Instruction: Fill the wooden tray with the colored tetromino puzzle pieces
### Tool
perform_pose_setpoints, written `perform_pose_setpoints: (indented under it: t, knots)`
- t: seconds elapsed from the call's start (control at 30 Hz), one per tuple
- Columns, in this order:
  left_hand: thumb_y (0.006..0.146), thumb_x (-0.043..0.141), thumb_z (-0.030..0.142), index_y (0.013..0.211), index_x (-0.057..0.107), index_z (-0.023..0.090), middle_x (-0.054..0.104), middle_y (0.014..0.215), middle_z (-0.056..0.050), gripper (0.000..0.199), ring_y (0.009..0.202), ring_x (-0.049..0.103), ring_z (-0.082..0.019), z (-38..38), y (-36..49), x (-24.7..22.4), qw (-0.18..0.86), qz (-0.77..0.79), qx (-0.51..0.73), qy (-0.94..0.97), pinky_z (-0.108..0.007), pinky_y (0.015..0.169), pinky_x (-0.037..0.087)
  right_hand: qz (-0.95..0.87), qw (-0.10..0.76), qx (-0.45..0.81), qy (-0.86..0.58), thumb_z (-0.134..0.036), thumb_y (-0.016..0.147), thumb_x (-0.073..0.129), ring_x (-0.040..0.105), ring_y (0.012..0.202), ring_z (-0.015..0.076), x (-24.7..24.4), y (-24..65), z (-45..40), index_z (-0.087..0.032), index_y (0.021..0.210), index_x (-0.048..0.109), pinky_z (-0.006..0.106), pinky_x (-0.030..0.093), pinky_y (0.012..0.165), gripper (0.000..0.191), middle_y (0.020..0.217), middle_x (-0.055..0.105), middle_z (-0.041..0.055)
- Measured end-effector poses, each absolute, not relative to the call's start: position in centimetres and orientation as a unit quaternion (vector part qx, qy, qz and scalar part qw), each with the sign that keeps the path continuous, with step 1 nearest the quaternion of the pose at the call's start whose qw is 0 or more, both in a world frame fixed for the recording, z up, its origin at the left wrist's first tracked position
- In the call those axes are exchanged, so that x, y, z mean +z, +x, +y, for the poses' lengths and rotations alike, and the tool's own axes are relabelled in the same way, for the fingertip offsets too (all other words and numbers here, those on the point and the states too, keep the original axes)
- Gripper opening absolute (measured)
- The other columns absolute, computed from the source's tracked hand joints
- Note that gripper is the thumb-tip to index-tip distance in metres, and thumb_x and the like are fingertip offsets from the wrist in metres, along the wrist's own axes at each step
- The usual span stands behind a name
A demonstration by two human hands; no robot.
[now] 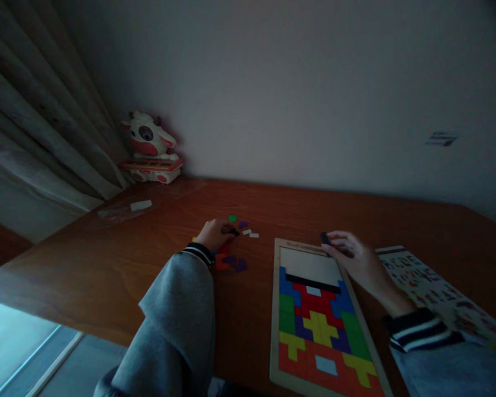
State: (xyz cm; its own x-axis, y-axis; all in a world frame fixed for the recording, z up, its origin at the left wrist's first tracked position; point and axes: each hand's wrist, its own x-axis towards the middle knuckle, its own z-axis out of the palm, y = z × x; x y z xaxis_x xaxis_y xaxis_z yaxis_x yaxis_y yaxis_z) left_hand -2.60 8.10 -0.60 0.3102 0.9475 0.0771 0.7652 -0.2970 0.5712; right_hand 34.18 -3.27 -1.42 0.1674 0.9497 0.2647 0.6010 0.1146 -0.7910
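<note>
My right hand (pixel 353 253) pinches a small black puzzle piece (pixel 324 237) at the top edge of the wooden puzzle board (pixel 274 331). Red, blue, green, yellow and purple pieces fill the board's lower part, with a black strip (pixel 312 283) across their top; the upper part shows its pale base. Over a loose pile to the left, my left hand (pixel 213 234) has its fingers closed at another black piece (pixel 231 232). Around it lie a red piece (pixel 221 262), purple pieces (pixel 240 265), a green piece (pixel 232 219) and small white pieces (pixel 253 235).
A printed pattern sheet (pixel 417 278) lies right of the board, partly under my right forearm. At the back left stands a cow-shaped toy keyboard (pixel 151 165), with a clear plastic bag (pixel 119 213) in front. A curtain (pixel 45 121) hangs beside the wooden table (pixel 107 275).
</note>
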Motion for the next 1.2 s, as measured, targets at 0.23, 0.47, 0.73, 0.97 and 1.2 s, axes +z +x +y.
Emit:
perform_pose_setpoints:
  t: [0.23,0.47,0.73,0.97,1.2]
  knots:
    - [0.074,0.07,0.02,0.102,0.073,0.021,0.076,0.098,-0.001,0.028,0.091,0.071,-0.019,7.2,-0.4,0.1,0.259,0.53,0.203,0.781,-0.026,0.084,0.055,-0.587,0.427,0.235,-0.646,-0.056,0.083,0.061,0.069,0.097,0.0274,-3.3,36.0,-4.7,-0.021,0.111,0.063,0.042,0.056,0.084,0.045,0.105,0.073,0.0111]
    - [0.074,0.071,0.023,0.1,0.073,0.023,0.076,0.094,0.0,0.026,0.086,0.071,-0.019,7.0,0.8,-0.5,0.24,0.525,0.198,0.792,-0.026,0.079,0.055,-0.623,0.386,0.25,-0.633,-0.047,0.084,0.06,0.069,0.095,0.0251,-2.9,37.3,-5.6,-0.023,0.115,0.061,0.041,0.056,0.085,0.039,0.103,0.073,0.0081]
    - [0.075,0.069,0.021,0.097,0.072,0.022,0.075,0.092,-0.001,0.022,0.084,0.07,-0.018,6.2,1.8,-0.2,0.257,0.538,0.192,0.779,-0.027,0.078,0.055,-0.661,0.338,0.203,-0.638,-0.043,0.086,0.054,0.064,0.075,0.0209,-2.9,36.7,-5.7,-0.023,0.111,0.062,0.036,0.054,0.069,0.033,0.085,0.065,0.0053]
    - [0.078,0.068,0.024,0.096,0.074,0.025,0.074,0.086,0.002,0.019,0.078,0.068,-0.017,5.7,2.1,-0.2,0.187,0.535,0.177,0.805,-0.027,0.075,0.052,-0.691,0.282,0.155,-0.647,-0.046,0.087,0.054,0.061,0.091,0.0245,-3.2,37.4,-6.4,-0.027,0.136,0.048,0.043,0.052,0.083,0.053,0.106,0.062,0.0091]
    - [0.082,0.065,0.026,0.095,0.07,0.021,0.074,0.095,-0.001,0.015,0.084,0.069,-0.017,4.6,4.7,-1.2,0.27,0.499,0.322,0.758,-0.027,0.075,0.056,-0.709,0.267,0.185,-0.625,-0.044,0.09,0.05,0.057,0.114,0.0263,-2.9,37.7,-6.6,-0.031,0.142,0.04,0.045,0.048,0.097,0.055,0.131,0.054,0.0098]
